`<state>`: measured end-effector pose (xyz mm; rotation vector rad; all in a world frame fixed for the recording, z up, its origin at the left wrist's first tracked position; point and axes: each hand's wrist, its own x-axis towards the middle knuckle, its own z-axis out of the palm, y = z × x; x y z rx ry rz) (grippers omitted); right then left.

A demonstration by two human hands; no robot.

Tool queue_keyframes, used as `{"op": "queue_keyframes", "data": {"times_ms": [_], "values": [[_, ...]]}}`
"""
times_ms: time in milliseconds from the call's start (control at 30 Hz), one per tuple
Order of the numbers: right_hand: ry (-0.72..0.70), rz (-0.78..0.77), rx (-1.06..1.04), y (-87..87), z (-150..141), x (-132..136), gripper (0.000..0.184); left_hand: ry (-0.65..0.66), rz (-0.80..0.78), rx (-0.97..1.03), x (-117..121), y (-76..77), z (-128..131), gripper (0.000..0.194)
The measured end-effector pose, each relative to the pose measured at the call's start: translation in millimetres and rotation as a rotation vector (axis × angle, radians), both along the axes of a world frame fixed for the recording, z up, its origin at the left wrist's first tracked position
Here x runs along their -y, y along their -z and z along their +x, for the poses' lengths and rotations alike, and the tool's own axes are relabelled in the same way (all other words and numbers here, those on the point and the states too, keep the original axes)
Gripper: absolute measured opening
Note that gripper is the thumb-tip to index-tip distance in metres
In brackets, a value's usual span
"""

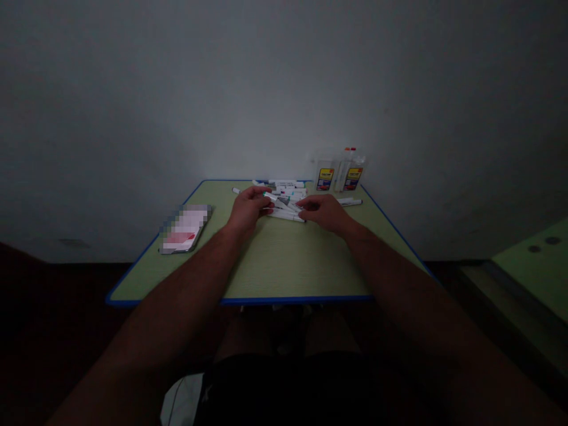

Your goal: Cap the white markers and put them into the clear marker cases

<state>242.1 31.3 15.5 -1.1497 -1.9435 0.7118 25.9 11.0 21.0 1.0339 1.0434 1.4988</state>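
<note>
While the left hand grips a green-tipped marker, the right hand sits at the pile, fingers curled, its hold unclear. Loose markers lie between and beyond both hands.

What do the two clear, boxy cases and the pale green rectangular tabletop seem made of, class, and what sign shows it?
Left case and right case: probably smooth plastic; the wall shows through.
Tabletop: perhaps laminated board, low sheen, faint grain-like streaks; its blue edging looks like plastic, evenly coloured.
</note>
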Motion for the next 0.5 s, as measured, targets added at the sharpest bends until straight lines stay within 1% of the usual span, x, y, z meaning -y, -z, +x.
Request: {"op": "queue_keyframes", "data": {"times_ms": [167, 500], "values": [[-0.009, -0.008, -0.006, 0.4, 0.1, -0.4, 0.030, 0.015, 0.004, -0.001, 0.9, 0.2, 0.4, 0.025], [-0.017, -0.001, -0.006, 1.4, 0.9, -0.4, 0.029, -0.017, -0.011, 0.038, 0.9, -2.4, -0.4, 0.022]]}}
